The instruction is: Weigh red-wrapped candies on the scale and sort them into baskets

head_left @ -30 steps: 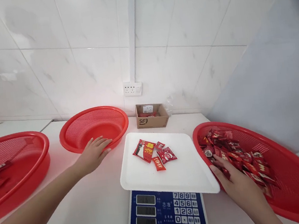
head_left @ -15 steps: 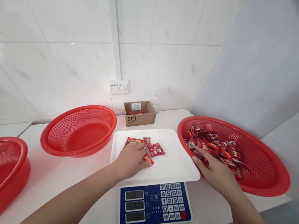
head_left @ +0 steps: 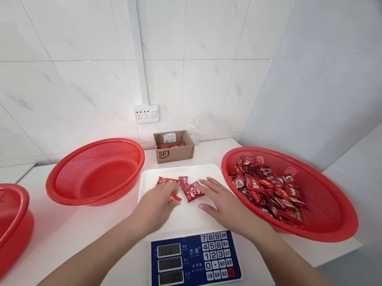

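Observation:
My left hand [head_left: 155,209], slightly blurred, is closed around a small orange-red snack packet [head_left: 174,196] over the scale's white tray [head_left: 187,221]. Fingers apart, my right hand [head_left: 225,206] is over the tray's right side, its fingertips at the edge of a dark red packet [head_left: 192,191]. I cannot tell whether they press on it. Another red packet [head_left: 165,180] lies behind my left hand, partly covered. A smaller red one [head_left: 183,180] sits beside it. The scale's blue keypad panel [head_left: 195,271] faces me.
On the right, a tilted red basket [head_left: 329,204] holds many red packets [head_left: 267,189]. Two more red baskets stand left: one at the back [head_left: 110,170], one cut off by the frame [head_left: 6,237]. A cardboard box [head_left: 176,153] with red packets inside stands behind the scale.
My right hand has moved left from the packets in the right basket to the tray, and its fingers are spread. My left hand has shifted slightly left with the orange-red packet.

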Motion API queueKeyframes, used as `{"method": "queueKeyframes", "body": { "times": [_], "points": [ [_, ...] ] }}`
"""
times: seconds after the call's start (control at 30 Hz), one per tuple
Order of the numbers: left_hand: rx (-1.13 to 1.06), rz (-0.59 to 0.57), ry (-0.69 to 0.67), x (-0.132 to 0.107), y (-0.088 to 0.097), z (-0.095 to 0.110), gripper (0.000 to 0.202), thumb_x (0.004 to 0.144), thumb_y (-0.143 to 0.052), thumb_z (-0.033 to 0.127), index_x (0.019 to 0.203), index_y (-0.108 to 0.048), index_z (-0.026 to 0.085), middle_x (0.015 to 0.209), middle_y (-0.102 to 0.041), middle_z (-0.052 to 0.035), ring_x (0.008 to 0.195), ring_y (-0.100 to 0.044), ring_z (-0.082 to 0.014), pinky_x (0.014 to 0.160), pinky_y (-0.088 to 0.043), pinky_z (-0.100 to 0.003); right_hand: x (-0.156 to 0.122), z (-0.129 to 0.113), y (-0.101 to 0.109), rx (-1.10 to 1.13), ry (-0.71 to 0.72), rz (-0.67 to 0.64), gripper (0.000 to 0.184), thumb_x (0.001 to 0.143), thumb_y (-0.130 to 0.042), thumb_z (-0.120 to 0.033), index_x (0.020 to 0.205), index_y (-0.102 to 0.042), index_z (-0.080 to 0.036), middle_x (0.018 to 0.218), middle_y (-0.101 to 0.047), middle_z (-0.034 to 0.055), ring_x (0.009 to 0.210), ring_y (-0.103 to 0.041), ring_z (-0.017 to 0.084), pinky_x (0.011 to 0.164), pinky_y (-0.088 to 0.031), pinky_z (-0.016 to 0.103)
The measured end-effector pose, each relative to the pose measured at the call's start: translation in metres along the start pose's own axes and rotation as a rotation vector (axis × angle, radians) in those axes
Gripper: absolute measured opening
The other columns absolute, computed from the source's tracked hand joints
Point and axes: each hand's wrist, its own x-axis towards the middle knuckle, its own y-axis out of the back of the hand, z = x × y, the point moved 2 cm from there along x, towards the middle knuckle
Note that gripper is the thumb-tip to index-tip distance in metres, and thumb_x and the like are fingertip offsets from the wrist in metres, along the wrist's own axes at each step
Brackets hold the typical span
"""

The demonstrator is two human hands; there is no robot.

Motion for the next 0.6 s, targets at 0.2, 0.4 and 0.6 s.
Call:
{"method": "queueKeyframes", "body": {
  "times": [0.2, 0.4, 0.6],
  "points": [
    [0.099, 0.205, 0.354, 0.013, 0.057, -0.078, 0.029, 0.086, -0.042, 0.043, 0.104, -0.05, 0.021, 0.081, -0.065, -0.0061, 0.072, -0.061, -0.0255, 0.057, -0.04, -0.03, 0.016, -0.01, -0.006, -0.047, 0.017, -0.121, 0.049, 0.087, -0.046, -0.019, 0.136, -0.046, -0.018, 0.142, -0.045, 0.0081, 0.138, -0.025, 0.029, 0.111, -0.025, 0.047],
    [0.145, 0.184, 0.412, 0.012, 0.059, -0.1, 0.046, 0.085, -0.04, 0.046, 0.119, -0.05, 0.016, 0.096, -0.064, -0.0168, 0.088, -0.059, -0.0351, 0.063, -0.042, -0.039, 0.012, -0.013, -0.005, -0.007, -0.029, -0.08, 0.046, 0.085, -0.047, -0.014, 0.131, -0.051, -0.016, 0.124, -0.057, 0.0122, 0.118, -0.048, 0.026, 0.101, -0.036, 0.041],
    [-0.11, -0.019, 0.07, 0.002, 0.004, -0.017, 0.034, 0.087, -0.042, 0.047, 0.103, -0.061, 0.025, 0.095, -0.066, -0.0044, 0.084, -0.061, -0.0215, 0.071, -0.045, -0.03, 0.001, -0.017, -0.01, 0.083, 0.046, -0.004, 0.042, 0.081, -0.045, -0.006, 0.118, -0.058, -0.02, 0.114, -0.062, 0.0083, 0.107, -0.054, 0.023, 0.092, -0.044, 0.039]
  ]
}}
